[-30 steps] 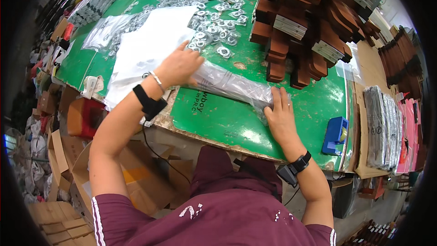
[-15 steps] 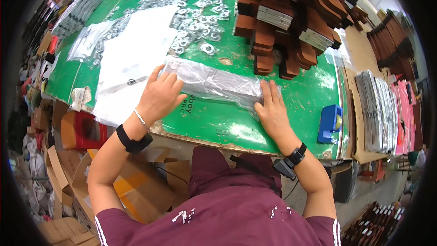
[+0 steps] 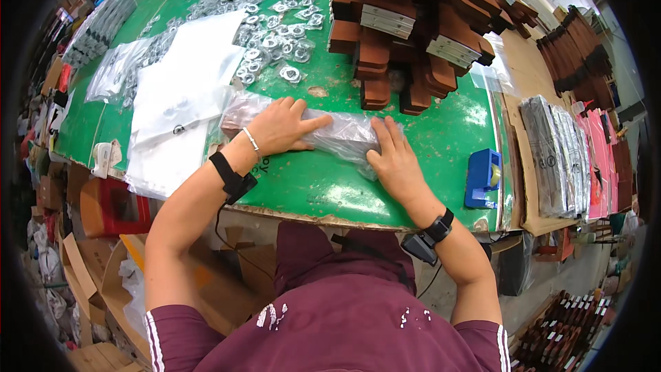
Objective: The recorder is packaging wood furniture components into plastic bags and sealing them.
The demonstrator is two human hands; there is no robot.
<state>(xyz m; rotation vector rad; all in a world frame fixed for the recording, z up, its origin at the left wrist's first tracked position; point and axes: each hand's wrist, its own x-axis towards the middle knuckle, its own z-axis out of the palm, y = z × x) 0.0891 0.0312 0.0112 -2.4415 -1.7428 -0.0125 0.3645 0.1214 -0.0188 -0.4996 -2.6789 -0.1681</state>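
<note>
A long, narrow bundle in a clear plastic bag (image 3: 342, 131) lies crosswise on the green tabletop; a dark brown piece shows dimly through the film. My left hand (image 3: 281, 126) rests across the bundle's left part, thumb and fingers spread over the plastic. At the right end, the outstretched fingers of my right hand (image 3: 397, 162) lie on the bag, with the thumb apart at the near side. Loose plastic bunches beside that thumb. White plastic bags (image 3: 180, 76) are spread flat to the left of the bundle.
Small bagged ring-shaped parts (image 3: 272, 48) are strewn beyond the bags. Brown wooden pieces (image 3: 406, 34) stand in a tall stack at the back right. A blue tape dispenser (image 3: 483, 178) sits near the right edge. Wrapped flat packs (image 3: 551, 155) stand farther right. Open cardboard boxes (image 3: 103, 262) lie below the table.
My left hand has slid right, from the bundle's left end farther along the plastic. My right hand stays at the right end. The whole view has shifted slightly.
</note>
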